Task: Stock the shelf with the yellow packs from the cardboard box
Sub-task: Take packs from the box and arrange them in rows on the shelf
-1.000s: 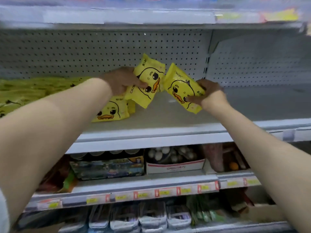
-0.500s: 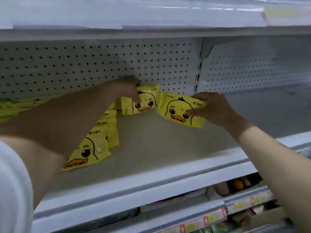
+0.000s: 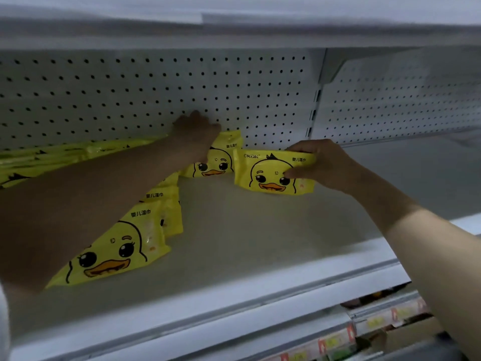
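- pale, dimly lit shelving fills the view: a white pegboard backs the shelf, seen from slightly below and in front.
- far out to the left of the left hand, a blurred row of yellow packs lies along the back. under the left forearm a file of packs runs toward the viewer and ends in the front pack, duck face up and tilted.
- the left hand is deep at the back, curled over the upper left corner of the back pack. that pack stands on its long edge and leans on the pegboard. the fingertips are hidden behind it.
- just right of it, the right hand is clamped on the held pack, thumb on the printed face and fingers over the top edge. the pack's long axis runs left to right and its face is toward the viewer. i cannot tell whether its lower edge touches the shelf.
- the relation that counts is that the held pack's left end sits just beside the back pack's right edge, a little nearer the viewer.
- the coming move is probably a short push away from the right hand toward the pegboard, to stand the held pack in line.
- i see nothing between that pack and the pegboard.
- right of the right hand, the shelf runs on past a slotted upright.
- below the right forearm, price tags line a lower shelf. the cardboard box cannot be picked out for sure.
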The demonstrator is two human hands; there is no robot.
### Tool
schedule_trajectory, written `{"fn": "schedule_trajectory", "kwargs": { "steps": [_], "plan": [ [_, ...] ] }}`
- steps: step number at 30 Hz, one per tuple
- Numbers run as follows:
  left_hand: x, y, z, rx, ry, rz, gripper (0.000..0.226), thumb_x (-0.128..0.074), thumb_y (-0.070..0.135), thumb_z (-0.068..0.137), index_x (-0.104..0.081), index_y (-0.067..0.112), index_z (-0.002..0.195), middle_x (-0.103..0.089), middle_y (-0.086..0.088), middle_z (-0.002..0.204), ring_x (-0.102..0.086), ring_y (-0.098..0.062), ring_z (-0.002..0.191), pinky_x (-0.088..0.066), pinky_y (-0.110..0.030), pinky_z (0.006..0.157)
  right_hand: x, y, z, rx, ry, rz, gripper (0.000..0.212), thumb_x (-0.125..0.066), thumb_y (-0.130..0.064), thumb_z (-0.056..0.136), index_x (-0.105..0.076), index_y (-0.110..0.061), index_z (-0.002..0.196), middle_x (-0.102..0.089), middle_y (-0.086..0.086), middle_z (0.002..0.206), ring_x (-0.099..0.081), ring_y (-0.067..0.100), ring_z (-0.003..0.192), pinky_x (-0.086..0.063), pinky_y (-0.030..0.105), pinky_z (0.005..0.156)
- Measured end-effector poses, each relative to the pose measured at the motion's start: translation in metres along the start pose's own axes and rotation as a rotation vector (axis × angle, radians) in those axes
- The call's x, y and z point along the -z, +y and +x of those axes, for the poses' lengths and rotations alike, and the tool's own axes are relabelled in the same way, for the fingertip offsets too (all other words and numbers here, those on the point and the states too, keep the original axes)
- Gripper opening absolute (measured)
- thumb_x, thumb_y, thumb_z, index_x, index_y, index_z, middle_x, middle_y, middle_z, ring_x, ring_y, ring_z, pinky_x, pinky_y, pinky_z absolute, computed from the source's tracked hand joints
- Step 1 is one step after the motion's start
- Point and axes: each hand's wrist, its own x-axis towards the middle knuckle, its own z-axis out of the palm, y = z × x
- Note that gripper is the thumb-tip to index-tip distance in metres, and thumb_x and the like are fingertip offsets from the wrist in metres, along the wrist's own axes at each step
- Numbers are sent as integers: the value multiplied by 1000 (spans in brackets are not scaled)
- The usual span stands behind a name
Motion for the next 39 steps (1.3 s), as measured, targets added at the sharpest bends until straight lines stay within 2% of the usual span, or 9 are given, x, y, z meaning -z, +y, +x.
{"fn": "schedule_trajectory", "kwargs": {
  "steps": [1, 3, 5, 7, 12, 15, 21, 30, 39],
  "plan": [
    [2, 4, -3, -11, 92, 20, 62, -79, 28, 76, -47, 14, 128, -50, -13, 120, -48, -31, 112, -44, -38, 80, -1, -1, 0, 7, -14, 16, 37, -89, -16, 68, -70, -37, 93, -72, -15, 87, -65, -8, 73, -45, 6, 59],
    [10, 10, -10, -101, 177, -275, 48, -74, 36, 82, -52, 16, 119, -54, -9, 116, -52, -27, 110, -47, -39, 84, -3, -2, 2, 22, -43, 44, 38, -88, -13, 69, -72, -29, 99, -73, -12, 92, -67, -6, 77, -48, 9, 62],
    [19, 13, -21, -214, 40, -658, 37, -65, 47, 87, -59, 21, 114, -62, 1, 112, -59, -16, 105, -50, -35, 88, -9, -4, 6, 27, -58, 71, 39, -88, -11, 69, -74, -23, 103, -74, -8, 96, -69, 1, 84, -54, 17, 70],
    [24, 16, -31, -273, -97, -724, 38, -59, 52, 89, -62, 26, 116, -63, 8, 117, -58, -9, 108, -48, -31, 92, -16, -8, 11, 27, -68, 99, 42, -89, -12, 68, -74, -18, 107, -74, -4, 100, -70, 11, 92, -58, 29, 79],
    [15, 6, -37, -175, -102, -480, 67, -82, 49, 69, -55, 25, 126, -53, 6, 100, -48, -11, 91, -34, -21, 59, -45, -26, 30, 76, -95, 88, 44, -89, -17, 69, -73, -21, 110, -73, -6, 103, -68, 7, 94, -57, 31, 84],
    [5, -6, -40, -80, -63, -454, 64, -85, 44, 66, -57, 24, 119, -61, 2, 107, -51, -14, 88, -33, -24, 57, -63, -35, 43, 126, -45, 16, 54, -90, -23, 68, -69, -23, 117, -69, -4, 110, -65, 11, 99, -54, 30, 84],
    [4, -21, -45, 98, -69, -316, 65, -81, 50, 69, -55, 17, 118, -55, -8, 109, -47, -20, 88, -40, -30, 69, -94, -44, 68, 94, 147, -135, 71, -89, -33, 67, -58, -21, 130, -59, 9, 117, -55, 24, 109, -39, 27, 81],
    [-1, -11, -39, 214, -76, -42, 63, -69, 67, 73, -63, 14, 106, -59, -7, 112, -38, -28, 121, -34, -35, 81, -104, -49, 60, 0, 270, -225, 67, -78, -30, 79, -48, -18, 138, -49, 10, 126, -58, 27, 106, -44, 30, 76],
    [11, 9, -66, 299, 103, -55, 88, -71, 58, 77, -35, 8, 140, -42, -18, 138, -34, -35, 130, -37, -44, 100, -77, -57, 21, 19, 253, -253, 67, -75, -29, 82, -46, -19, 141, -46, 10, 134, -53, 28, 116, -49, 35, 88]
  ]
}}
